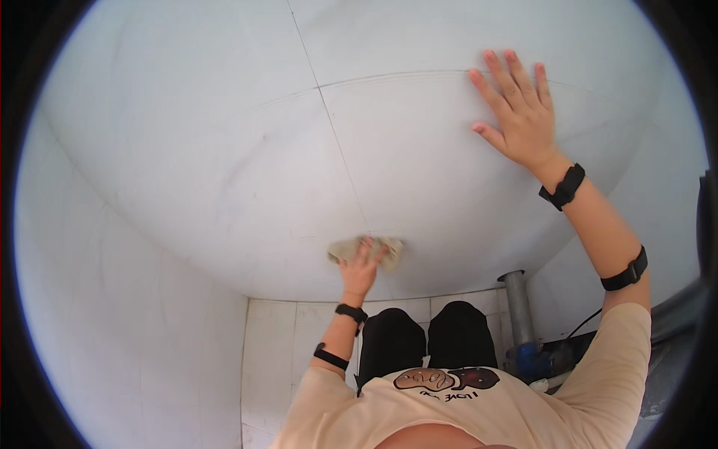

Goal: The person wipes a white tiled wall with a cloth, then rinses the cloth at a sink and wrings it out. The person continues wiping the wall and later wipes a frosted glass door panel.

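My left hand [359, 271] presses a crumpled beige-grey cloth [394, 253] against the lower part of a white tiled wall [235, 191]. The fingers are spread over the cloth and look slightly blurred. Higher up and to the right, my right hand [521, 120] rests on the same wall, its fingers apart and nothing in it. It lies across a thin horizontal seam. A dark joint line runs down the wall between the two hands, and faint grey smudges show left of it.
Side walls stand at left [123, 297] and right [611, 236]. A grey pipe [519, 308] enters the front wall at lower right, above a blue fitting [527, 359] and a black cable [583, 325]. My black-clad knees [392, 342] are close to the wall, over pale floor tiles [269, 342].
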{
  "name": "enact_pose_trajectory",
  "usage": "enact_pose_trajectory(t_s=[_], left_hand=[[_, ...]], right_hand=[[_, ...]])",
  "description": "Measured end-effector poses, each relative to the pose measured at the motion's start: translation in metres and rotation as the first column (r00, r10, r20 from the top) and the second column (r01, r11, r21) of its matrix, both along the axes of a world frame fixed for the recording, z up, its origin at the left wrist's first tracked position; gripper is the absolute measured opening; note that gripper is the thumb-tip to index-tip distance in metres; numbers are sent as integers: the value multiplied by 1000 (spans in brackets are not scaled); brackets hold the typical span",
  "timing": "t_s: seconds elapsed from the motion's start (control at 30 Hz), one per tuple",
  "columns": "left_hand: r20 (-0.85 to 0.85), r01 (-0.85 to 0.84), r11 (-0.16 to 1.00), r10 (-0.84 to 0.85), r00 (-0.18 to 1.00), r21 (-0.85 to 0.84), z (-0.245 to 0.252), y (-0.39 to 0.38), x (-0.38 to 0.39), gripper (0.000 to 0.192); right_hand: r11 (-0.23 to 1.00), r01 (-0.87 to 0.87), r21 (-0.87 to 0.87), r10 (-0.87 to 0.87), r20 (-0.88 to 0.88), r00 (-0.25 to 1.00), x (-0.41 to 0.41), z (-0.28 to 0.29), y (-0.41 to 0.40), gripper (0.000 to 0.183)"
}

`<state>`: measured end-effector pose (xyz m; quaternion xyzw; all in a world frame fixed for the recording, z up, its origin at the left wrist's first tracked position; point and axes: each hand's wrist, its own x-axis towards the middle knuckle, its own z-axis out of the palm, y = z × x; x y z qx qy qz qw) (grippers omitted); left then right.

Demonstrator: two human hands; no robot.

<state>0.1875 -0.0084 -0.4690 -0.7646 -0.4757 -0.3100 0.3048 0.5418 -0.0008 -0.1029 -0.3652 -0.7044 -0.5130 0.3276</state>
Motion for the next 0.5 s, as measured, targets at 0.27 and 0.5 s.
enact_pose_trajectory(t_s=[0.27, 0.5], left_hand=[[420, -19, 949, -120, 900, 314, 195, 16, 25, 44], [-53, 75, 991, -69, 996, 112, -21, -14, 31, 42]], right_hand=[[997, 60, 50, -63, 54, 997, -2, 7, -3, 65], [984, 168, 59, -174, 123, 977, -1, 10, -17, 72]])
